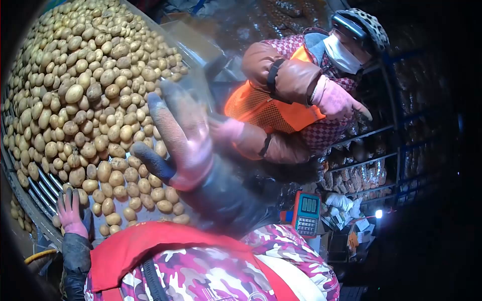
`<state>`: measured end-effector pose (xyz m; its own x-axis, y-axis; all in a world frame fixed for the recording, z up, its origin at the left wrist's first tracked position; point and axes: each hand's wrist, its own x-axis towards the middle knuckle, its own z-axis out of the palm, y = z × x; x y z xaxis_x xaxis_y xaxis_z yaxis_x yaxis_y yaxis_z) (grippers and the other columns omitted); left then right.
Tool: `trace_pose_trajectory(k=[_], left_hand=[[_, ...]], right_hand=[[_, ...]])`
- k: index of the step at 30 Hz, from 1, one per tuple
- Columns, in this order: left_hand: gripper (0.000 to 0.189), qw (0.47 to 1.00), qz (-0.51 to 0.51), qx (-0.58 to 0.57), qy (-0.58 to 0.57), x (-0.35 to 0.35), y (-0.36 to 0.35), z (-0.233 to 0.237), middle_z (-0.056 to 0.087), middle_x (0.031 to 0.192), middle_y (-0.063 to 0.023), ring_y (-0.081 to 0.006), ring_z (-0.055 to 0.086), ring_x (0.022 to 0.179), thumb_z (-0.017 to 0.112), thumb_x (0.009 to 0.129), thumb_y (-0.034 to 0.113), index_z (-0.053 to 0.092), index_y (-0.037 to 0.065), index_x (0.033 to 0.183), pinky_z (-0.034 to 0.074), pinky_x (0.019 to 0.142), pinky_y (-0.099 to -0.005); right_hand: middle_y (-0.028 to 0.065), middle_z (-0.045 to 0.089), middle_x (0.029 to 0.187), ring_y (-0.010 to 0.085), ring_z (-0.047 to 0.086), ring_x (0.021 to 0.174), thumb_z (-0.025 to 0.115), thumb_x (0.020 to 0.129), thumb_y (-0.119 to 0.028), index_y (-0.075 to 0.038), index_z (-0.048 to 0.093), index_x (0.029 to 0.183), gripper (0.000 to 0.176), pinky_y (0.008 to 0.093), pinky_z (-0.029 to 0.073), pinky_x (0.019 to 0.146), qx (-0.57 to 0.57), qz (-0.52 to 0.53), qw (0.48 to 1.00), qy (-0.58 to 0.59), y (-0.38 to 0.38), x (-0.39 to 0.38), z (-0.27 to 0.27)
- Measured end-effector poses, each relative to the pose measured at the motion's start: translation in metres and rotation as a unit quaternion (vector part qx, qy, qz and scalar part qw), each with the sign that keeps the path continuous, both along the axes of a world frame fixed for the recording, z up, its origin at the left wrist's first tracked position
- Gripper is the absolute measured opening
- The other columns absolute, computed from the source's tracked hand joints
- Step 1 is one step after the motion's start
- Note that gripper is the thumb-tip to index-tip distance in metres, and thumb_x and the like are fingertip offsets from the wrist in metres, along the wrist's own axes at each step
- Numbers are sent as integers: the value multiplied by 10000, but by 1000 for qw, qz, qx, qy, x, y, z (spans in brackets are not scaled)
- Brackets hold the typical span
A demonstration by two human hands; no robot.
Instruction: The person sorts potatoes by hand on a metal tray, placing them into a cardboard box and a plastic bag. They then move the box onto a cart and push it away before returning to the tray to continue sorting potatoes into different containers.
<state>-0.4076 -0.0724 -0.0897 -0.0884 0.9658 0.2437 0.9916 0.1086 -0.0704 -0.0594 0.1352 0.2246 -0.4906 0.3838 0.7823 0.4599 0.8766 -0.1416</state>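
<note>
My right hand (188, 145), in a pink glove with dark, dirty fingers, is raised over the near side of a large heap of potatoes (75, 95). Its fingers are spread apart, partly smeared by motion, and nothing shows in them. Low on the left, my left hand (74, 213) wears a similar glove. Its fingers lie stretched out at the near edge of the sorting table, beside metal bars (42, 193) and a few potatoes. Between my hands, a looser layer of potatoes (131, 189) lies on the pale table surface (118, 204).
A person in an orange vest (266, 108) stands across on the right, one pink-gloved hand (339, 98) pointing. That person's other gloved hand (228, 129) is close to mine. A red device with a keypad and display (306, 213) stands lower right. Shelving (366, 165) lies behind.
</note>
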Motion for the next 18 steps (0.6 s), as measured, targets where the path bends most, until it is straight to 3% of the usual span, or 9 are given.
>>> trace_pose_trajectory(k=[1,3,5,7,8,13,14,18], left_hand=[[687,1000,-5,-4,-4,-2,0,0,466,1556,-101,-413,431,1389,618,855,164,488,162,1530,356,1178,-550],[614,1000,9,-20,-19,5,2,13,480,1550,-55,-386,442,1410,592,889,137,528,200,1496,372,1179,-547],[602,999,16,-34,-23,5,1,18,481,1551,-35,-376,440,1425,602,894,144,540,220,1487,372,1183,-549],[682,999,10,-29,-26,-1,0,6,472,1556,-53,-385,417,1438,685,836,214,525,215,1500,347,1195,-558],[750,999,6,-19,-34,-4,0,-3,469,1556,-68,-391,401,1446,744,792,264,518,210,1506,331,1203,-564],[828,995,7,-16,-96,16,4,35,482,1530,-108,-410,399,1430,807,734,291,518,161,1498,315,1203,-564],[830,995,3,-9,-101,17,4,38,486,1522,-116,-414,403,1423,812,731,290,519,151,1495,318,1200,-563],[799,995,-6,10,-103,16,4,37,502,1494,-125,-420,416,1400,804,744,273,528,138,1481,333,1184,-562]], right_hand=[[231,534,1422,410,528,1308,718,890,-379,-7,627,1292,556,569,398,1070,-40,-18,996,-72,1,-2,-9],[187,635,1259,371,611,1179,727,874,-333,-32,697,1162,418,506,503,942,-122,-52,968,-215,-1,-7,-39],[147,643,1157,341,617,1115,707,859,-326,-53,683,1105,369,469,504,913,-262,-40,824,-501,-17,10,-92],[135,645,1199,328,599,1175,695,856,-300,-76,670,1142,364,462,478,984,-468,-39,678,-565,-28,14,-120],[142,636,1245,335,588,1208,690,866,-308,-81,665,1175,383,471,466,1009,-459,-28,704,-542,-36,21,-129],[163,541,1478,379,509,1356,676,907,-343,-108,622,1340,496,507,408,1115,-421,-18,835,-352,-69,61,-190],[171,473,1543,422,461,1386,682,915,-368,-100,580,1410,572,513,375,1154,-452,-22,819,-353,-71,65,-193],[161,411,1588,423,415,1431,683,895,-420,-132,557,1443,631,530,383,1135,-388,-33,862,-325,-86,78,-217]])
